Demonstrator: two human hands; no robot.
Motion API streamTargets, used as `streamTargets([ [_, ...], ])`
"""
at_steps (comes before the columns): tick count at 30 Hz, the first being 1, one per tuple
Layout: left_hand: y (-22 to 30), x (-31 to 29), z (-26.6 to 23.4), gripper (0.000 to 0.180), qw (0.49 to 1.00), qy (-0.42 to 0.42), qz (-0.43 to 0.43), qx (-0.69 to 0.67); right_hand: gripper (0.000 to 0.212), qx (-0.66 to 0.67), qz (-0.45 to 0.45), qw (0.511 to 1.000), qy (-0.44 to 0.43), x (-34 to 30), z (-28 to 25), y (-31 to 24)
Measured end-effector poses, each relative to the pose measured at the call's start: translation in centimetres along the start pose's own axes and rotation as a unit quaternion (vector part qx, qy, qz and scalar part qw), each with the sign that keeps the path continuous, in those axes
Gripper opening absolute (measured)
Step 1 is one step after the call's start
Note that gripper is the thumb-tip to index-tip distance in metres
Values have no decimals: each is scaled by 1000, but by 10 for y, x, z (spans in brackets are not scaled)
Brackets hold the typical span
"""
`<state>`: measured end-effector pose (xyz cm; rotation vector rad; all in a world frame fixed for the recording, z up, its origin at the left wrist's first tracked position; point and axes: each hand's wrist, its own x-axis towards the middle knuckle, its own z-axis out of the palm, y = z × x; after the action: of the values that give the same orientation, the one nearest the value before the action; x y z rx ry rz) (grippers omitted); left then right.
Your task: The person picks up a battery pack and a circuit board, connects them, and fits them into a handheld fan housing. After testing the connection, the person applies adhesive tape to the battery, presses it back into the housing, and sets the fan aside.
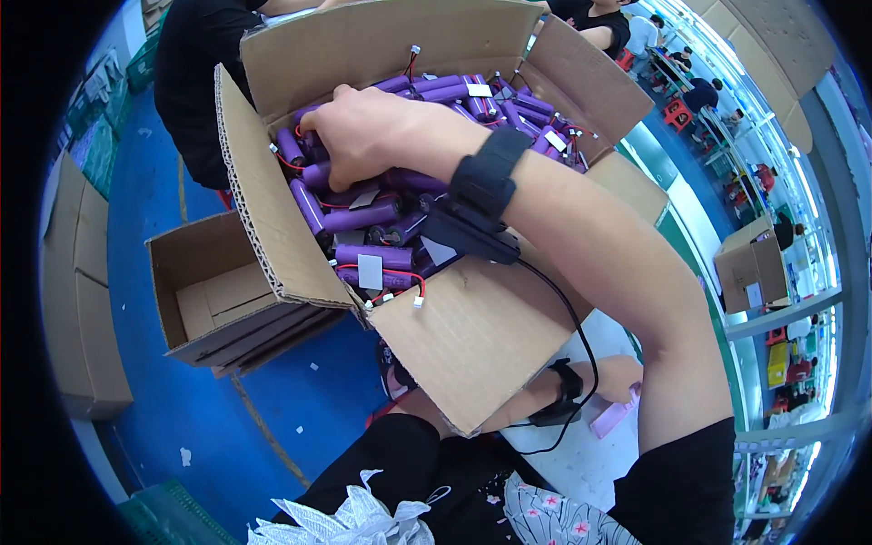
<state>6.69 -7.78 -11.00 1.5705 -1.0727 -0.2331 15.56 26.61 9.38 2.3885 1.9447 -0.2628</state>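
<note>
A cardboard box (391,45) with its flaps spread holds many purple cylindrical batteries (363,216) with red and black leads, white plugs and white labels. Into its left part reaches my right hand (359,132), thumb and fingers bent around one of the batteries; the fingertips are partly hidden. Below the near flap, my left forearm crosses to the right. At its end my left hand (619,377) pinches a pale pink, oblong piece (616,416) over a white surface (581,463). Both wrists wear black straps, and a black module with a cable (472,232) hangs from the right one.
The box's near flap (481,331) slants over my left forearm. Left of the box stands an open carton (213,291) on flattened cardboard. More cartons (82,300) line the far left. A person in black (195,91) is beyond the box. Workbenches with people are at right.
</note>
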Motion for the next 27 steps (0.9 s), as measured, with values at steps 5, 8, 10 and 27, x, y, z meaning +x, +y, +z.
streamTargets([
  [5, 0, 6, 12, 30, 1000, -28, 2, -6, 70, 12, -2, 999, 45, -5, 3, 6],
  [8, -2, 12, 8, 31, 999, -32, -2, -1, 70, 48, -43, 995, 70, -12, 2, 12],
  [10, -3, 15, 6, 31, 999, -33, -3, 1, 68, 125, -14, 989, 84, -21, 1, 22],
  [27, 5, 8, -12, 22, 999, -28, 33, -27, 77, 408, 73, 846, 335, -279, -70, 36],
])
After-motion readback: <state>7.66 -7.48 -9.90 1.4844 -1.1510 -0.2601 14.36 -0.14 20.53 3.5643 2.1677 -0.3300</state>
